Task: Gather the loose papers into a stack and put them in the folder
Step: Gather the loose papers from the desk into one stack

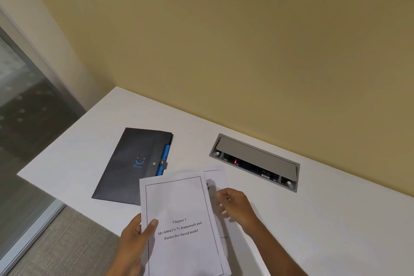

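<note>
My left hand (136, 237) grips the left edge of a stack of white papers (181, 204), thumb on the top sheet, which reads "Chapter 3". The stack is lifted above the near part of the white table (313, 219). Another sheet (215, 177) sticks out from behind the stack on the right. My right hand (235, 204) is at that sheet's edge, fingers curled and blurred; whether it grips the sheet is unclear. A dark folder (132, 166) with a blue smiley logo and blue tabs lies shut on the table, left of and beyond the papers.
A grey recessed power box (255, 161) with its lid raised sits in the table to the right, near the yellow wall. The table's left edge drops to carpet (67, 242) beside a glass partition (22, 107).
</note>
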